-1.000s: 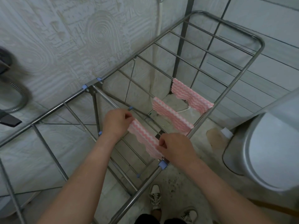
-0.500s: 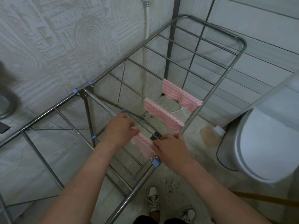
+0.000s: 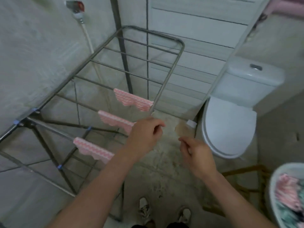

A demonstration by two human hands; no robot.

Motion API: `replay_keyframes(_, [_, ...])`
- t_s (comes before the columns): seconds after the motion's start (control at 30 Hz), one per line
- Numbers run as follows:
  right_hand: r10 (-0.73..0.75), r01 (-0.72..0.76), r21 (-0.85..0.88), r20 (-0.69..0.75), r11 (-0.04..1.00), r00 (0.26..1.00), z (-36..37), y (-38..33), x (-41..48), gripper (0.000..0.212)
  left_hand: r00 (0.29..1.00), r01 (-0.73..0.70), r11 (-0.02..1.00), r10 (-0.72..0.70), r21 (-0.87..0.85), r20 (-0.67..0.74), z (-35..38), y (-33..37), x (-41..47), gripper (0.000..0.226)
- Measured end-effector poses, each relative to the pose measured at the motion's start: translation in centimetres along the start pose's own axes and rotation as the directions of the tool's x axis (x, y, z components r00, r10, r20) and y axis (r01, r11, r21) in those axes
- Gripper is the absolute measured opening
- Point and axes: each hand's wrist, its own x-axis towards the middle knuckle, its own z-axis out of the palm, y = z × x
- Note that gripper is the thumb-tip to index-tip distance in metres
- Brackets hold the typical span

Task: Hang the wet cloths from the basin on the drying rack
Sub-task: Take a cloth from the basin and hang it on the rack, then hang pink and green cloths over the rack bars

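**Item 1: drying rack** (image 3: 166, 79). Bare metal frame with cross rails. It stands against the wall on your left, and its right side rail faces you.

**Items 2–4: hung cloths.** Far cloth (image 3: 133, 100), middle cloth (image 3: 116, 121), near cloth (image 3: 93, 150). All three are pink with a white zigzag pattern and scalloped lower edges. Each is folded over its own rail and pushed up to the rack's right edge, one rail apart. My guess is the spacing is there to let air pass between them. The rails toward the rack's far end are bare.

**Item 5: basin** (image 3: 272, 181). It sits at your lower right, well apart from the rack, and only part of it is in view. A heap of cloths (image 3: 286, 191) lies inside, pink and teal, crumpled. By my reading the task is unfinished.

**Item 6: left hand** (image 3: 144, 134). Fingers loosely curled, holding nothing. It is just beside the rack's right rail, in front of the middle cloth's end. Whether it touches the rail cannot be told.

**Item 7: right hand** (image 3: 197, 153). Loosely curled and empty, between the rack and the basin. It is well placed, I judge, for you to reach for the next cloth.

**Item 8: toilet** (image 3: 230, 125). White, lid down, beyond your right hand.
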Motion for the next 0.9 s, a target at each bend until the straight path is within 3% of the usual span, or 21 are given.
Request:
replay_keyframes(0.17, [0.242,-0.25,-0.024,-0.179,0.968,0.954,-6.1,8.7,-3.9,0.011,0.969,-0.148,0.989,0.148,-0.018,0.195,8.4,8.0,1.6,0.022])
replay_keyframes(0.27, [0.444,-0.454,0.012,-0.225,0.891,0.867,-8.7,13.9,-6.8,0.009,0.91,-0.237,0.971,0.234,-0.033,0.342,13.8,12.0,1.9,0.024])
replay_keyframes(0.4, [0.725,-0.729,0.016,-0.13,0.684,0.677,-11.2,21.3,-11.2,0.015,0.782,-0.317,0.946,0.303,-0.071,0.545,21.6,16.9,2.1,0.027])
replay_keyframes(0.6, [0.879,-0.879,0.071,0.035,0.472,0.475,-14.7,30.4,-18.5,0.039,0.587,-0.484,0.873,0.375,-0.06,0.717,32.7,23.6,0.8,0.027])
replay_keyframes(0.77, [0.852,-0.875,0.066,0.205,0.479,0.482,-13.4,35.4,-21.9,0.066,0.431,-0.631,0.775,0.386,-0.034,0.816,41.2,25.8,-1.7,0.03])
replay_keyframes(0.9, [0.852,-0.86,-0.023,0.152,0.509,0.501,-11.9,37.9,-23.6,0.077,0.376,-0.731,0.673,0.256,0.115,0.89,45.3,27.2,-3.3,0.036])
